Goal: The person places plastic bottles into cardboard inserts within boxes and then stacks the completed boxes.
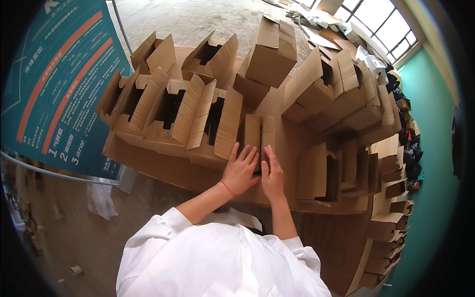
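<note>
My left hand (241, 170) and my right hand (272, 174) lie side by side, fingers flat, on the near end of a small brown cardboard box (260, 132) with its two top flaps standing up. The box stands on a wide sheet of cardboard (148, 166) that covers the work surface. A red string circles my left wrist. White sleeves cover my upper arms.
Several open cardboard boxes (168, 106) stand in rows to the left and behind. More boxes (341, 94) crowd the right, with stacks (388, 218) along the right edge. A teal banner (59, 84) hangs at the left over a concrete floor (74, 232).
</note>
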### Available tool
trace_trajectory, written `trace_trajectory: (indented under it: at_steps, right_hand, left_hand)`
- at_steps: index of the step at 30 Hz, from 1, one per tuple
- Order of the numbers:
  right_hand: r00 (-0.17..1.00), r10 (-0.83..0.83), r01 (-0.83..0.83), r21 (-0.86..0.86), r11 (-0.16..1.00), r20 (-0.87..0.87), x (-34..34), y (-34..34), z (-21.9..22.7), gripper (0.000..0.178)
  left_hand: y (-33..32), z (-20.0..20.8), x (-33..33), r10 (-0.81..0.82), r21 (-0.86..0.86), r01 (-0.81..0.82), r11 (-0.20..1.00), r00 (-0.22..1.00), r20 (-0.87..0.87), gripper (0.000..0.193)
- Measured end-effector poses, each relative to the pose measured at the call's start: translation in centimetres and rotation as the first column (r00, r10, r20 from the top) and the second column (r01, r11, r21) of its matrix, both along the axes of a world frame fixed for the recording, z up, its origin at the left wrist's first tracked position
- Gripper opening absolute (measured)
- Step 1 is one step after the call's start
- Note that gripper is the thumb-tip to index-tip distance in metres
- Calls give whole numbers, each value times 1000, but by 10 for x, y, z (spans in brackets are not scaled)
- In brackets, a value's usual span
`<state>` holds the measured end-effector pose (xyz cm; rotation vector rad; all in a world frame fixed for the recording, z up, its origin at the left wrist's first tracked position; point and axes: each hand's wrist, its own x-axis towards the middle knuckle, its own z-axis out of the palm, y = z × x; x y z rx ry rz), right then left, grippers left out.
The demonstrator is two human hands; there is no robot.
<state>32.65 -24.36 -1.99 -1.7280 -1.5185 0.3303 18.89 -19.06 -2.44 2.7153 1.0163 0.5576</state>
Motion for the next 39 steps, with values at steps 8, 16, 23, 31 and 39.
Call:
trace_trajectory:
  at_steps: [8, 16, 23, 31, 39]
  right_hand:
    - [987, 11, -29, 109, 994, 158, 10, 6, -36, 42]
    - [465, -265, -40, -319, 947, -845, 29, -5, -58, 55]
    - [537, -335, -64, -433, 899, -774, 37, -3, -61, 67]
    - [369, -348, -135, -421, 897, -862, 31, -9, -51, 54]
    - [395, -247, -153, -328, 932, -885, 48, -28, -44, 59]
  left_hand:
    - [1, 0, 6, 42, 51, -33, 998, 983, -181, 67]
    - [0, 3, 4, 21, 43, -16, 999, 994, -108, 64]
    - [-44, -1, -27, 334, -787, 89, 610, 872, 358, 55]
    - [-6, -50, 16, 628, -907, 293, 302, 655, 421, 79]
    - [-15, -59, 38, 460, -824, 240, 513, 734, 500, 88]
